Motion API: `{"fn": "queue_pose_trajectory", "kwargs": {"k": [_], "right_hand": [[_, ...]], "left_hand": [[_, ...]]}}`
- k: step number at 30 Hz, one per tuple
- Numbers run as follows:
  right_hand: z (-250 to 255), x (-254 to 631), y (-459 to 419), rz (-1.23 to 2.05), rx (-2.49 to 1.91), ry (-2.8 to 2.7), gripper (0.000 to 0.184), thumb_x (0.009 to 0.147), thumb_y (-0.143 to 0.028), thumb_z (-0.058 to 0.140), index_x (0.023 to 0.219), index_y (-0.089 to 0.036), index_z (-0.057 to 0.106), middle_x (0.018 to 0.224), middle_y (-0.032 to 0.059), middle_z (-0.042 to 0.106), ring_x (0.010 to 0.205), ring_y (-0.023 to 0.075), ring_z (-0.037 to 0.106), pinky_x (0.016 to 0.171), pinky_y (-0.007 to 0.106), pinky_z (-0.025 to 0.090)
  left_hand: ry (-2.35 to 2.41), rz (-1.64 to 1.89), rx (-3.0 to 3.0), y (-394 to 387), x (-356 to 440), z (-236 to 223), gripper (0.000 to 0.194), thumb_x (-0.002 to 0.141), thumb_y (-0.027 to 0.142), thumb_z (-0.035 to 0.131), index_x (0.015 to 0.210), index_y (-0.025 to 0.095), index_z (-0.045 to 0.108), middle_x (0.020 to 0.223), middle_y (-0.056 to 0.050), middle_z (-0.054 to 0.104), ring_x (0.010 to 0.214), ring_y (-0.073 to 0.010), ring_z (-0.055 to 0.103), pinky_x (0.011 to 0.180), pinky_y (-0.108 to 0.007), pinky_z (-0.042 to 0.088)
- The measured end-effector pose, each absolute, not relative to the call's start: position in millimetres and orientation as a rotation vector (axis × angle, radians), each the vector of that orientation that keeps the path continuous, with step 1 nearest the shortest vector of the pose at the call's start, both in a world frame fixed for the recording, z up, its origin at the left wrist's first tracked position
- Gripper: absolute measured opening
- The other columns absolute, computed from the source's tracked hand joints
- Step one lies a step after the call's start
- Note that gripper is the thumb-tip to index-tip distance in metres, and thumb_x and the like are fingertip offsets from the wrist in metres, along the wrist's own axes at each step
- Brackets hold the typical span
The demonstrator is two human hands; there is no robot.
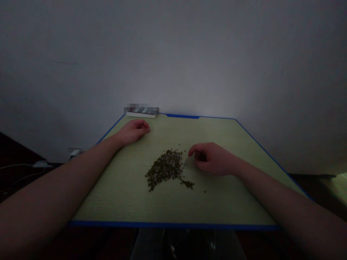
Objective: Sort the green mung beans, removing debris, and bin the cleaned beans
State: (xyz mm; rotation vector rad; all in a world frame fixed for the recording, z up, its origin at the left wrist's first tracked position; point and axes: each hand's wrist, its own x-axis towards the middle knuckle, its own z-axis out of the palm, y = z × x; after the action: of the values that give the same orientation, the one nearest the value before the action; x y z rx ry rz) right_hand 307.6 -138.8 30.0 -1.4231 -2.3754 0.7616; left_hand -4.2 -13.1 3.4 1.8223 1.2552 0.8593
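Note:
On the light green tabletop [119, 195] a loose heap of small dark green beans or seeds [165, 166] is spread near the middle. Just right of it, my right hand [214, 159] curls around a clear, see-through piece with a curved rim [189, 161]; it looks like a cup, but the fingers hide most of it. The rim faces the heap. My left hand [133, 131] rests on the far left of the table, its fingers curled in and the thumb close to them. Nothing shows in it.
A white-edged flat object with a blurred top [141, 112] lies at the far left corner. Blue edging [173, 225] runs round the table, with a wall behind. Below the front edge is a clear shiny bowl-like vessel [189, 243]. Cables and a white plug [42, 164] are at left.

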Motion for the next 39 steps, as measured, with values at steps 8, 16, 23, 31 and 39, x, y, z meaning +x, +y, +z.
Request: {"fn": "queue_pose_trajectory", "kwargs": {"k": [8, 16, 23, 31, 39], "right_hand": [[29.3, 303.2, -138.5, 0.763, -1.35, -2.392, 0.035, 0.071, -0.007, 0.056, 0.101, -0.016, 0.07, 0.064, -0.0044, 0.057, 0.057, 0.0103, 0.049, 0.056, 0.024, 0.038], [30.3, 305.9, -142.7, 0.865, -1.295, -2.468, 0.033, 0.07, -0.009, 0.056, 0.098, -0.017, 0.07, 0.062, -0.0052, 0.054, 0.054, 0.0095, 0.046, 0.052, 0.023, 0.035], [32.4, 305.2, -141.3, 0.81, -1.356, -2.431, 0.033, 0.069, -0.008, 0.056, 0.098, -0.016, 0.069, 0.064, -0.0039, 0.058, 0.056, 0.0107, 0.05, 0.054, 0.024, 0.037], [30.7, 306.6, -140.8, 0.751, -1.38, -2.432, 0.033, 0.069, -0.009, 0.057, 0.098, -0.017, 0.069, 0.064, -0.0041, 0.057, 0.056, 0.0106, 0.05, 0.055, 0.024, 0.037], [27.6, 305.4, -140.6, 0.756, -1.351, -2.403, 0.032, 0.071, -0.01, 0.057, 0.1, -0.017, 0.068, 0.064, -0.0039, 0.057, 0.058, 0.0112, 0.05, 0.057, 0.025, 0.037]], "left_hand": [[1.238, 0.867, 1.825, -11.4, -6.1, 1.7, 0.017, 0.068, 0.031, 0.066, 0.076, 0.017, 0.06, 0.05, 0.006, 0.045, 0.045, -0.0088, 0.039, 0.045, -0.022, 0.027], [1.249, 0.857, 1.803, -11.9, -5.7, 2.3, 0.015, 0.068, 0.029, 0.065, 0.075, 0.017, 0.059, 0.049, 0.006, 0.045, 0.043, -0.0087, 0.038, 0.043, -0.022, 0.027], [1.246, 0.868, 1.791, -12.6, -4.9, 2.1, 0.016, 0.069, 0.031, 0.066, 0.074, 0.018, 0.059, 0.049, 0.007, 0.044, 0.043, -0.0084, 0.038, 0.042, -0.021, 0.026], [1.234, 0.872, 1.79, -15.2, -3.5, 4.6, 0.015, 0.068, 0.03, 0.066, 0.074, 0.017, 0.059, 0.049, 0.007, 0.043, 0.043, -0.008, 0.037, 0.042, -0.021, 0.026], [1.238, 0.872, 1.851, -15.1, -3.7, 5.1, 0.011, 0.068, 0.028, 0.064, 0.073, 0.018, 0.06, 0.048, 0.006, 0.044, 0.043, -0.0082, 0.037, 0.042, -0.021, 0.027]]}}
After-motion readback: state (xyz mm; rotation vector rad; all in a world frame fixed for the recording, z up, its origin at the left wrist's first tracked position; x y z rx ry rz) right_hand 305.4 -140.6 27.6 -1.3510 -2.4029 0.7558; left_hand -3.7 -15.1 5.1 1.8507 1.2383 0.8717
